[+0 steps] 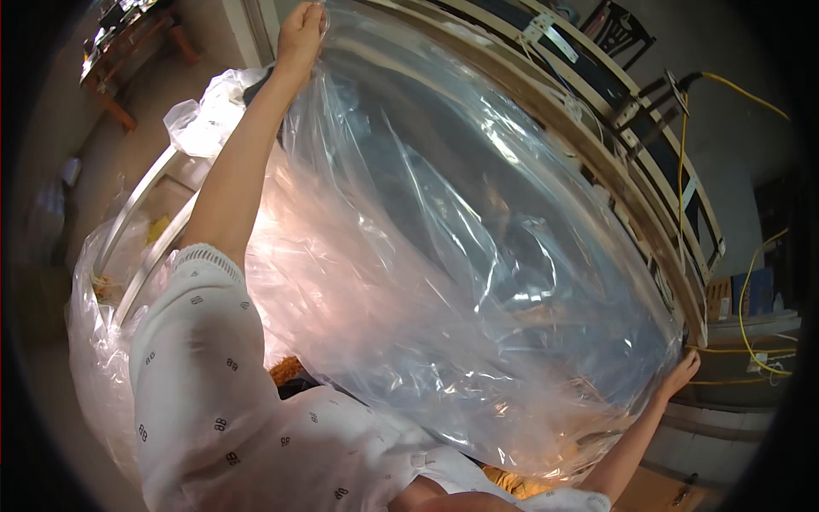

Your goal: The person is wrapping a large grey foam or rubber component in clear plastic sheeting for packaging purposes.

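A large clear plastic sheet spreads in front of me, wrinkled and shiny with reflected light. My left hand is raised at the far upper left, its fingers closed around the sheet's upper edge. Low on the right, my right hand is closed at the sheet's other corner, near the end of a long wooden rail. Between the two hands the sheet hangs fairly taut along its far edge and falls in loose folds toward my body. The fingertips of both hands are partly hidden.
More bunched plastic lies by a pale curved frame on the left. Yellow cables hang at the right beside a dark chair. A wooden table stands at the far left. Orange-brown material shows beneath the sheet.
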### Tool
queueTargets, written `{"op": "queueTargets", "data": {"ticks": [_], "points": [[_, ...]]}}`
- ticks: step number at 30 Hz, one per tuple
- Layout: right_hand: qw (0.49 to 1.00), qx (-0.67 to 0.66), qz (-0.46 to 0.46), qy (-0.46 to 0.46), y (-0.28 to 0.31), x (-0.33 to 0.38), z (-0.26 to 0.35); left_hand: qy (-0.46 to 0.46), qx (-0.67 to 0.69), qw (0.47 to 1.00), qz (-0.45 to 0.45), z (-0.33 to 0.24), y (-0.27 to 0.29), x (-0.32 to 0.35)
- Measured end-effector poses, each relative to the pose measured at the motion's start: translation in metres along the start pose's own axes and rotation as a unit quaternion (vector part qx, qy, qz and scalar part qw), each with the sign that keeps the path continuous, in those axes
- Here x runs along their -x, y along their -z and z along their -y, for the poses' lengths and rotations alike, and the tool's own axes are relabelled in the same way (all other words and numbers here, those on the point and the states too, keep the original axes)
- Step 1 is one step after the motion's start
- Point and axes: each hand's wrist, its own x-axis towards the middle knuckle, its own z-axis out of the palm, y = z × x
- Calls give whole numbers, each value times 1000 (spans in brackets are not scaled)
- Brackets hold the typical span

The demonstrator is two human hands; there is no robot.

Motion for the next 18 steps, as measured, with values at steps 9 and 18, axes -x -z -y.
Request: {"op": "queueTargets", "data": {"ticks": [9,18], "points": [[999,0,22,32,33,110,53,6,139,988,60,-43,73,48],[994,58,58,73,57,130,32,57,142,980,128,-62,106,74]]}}
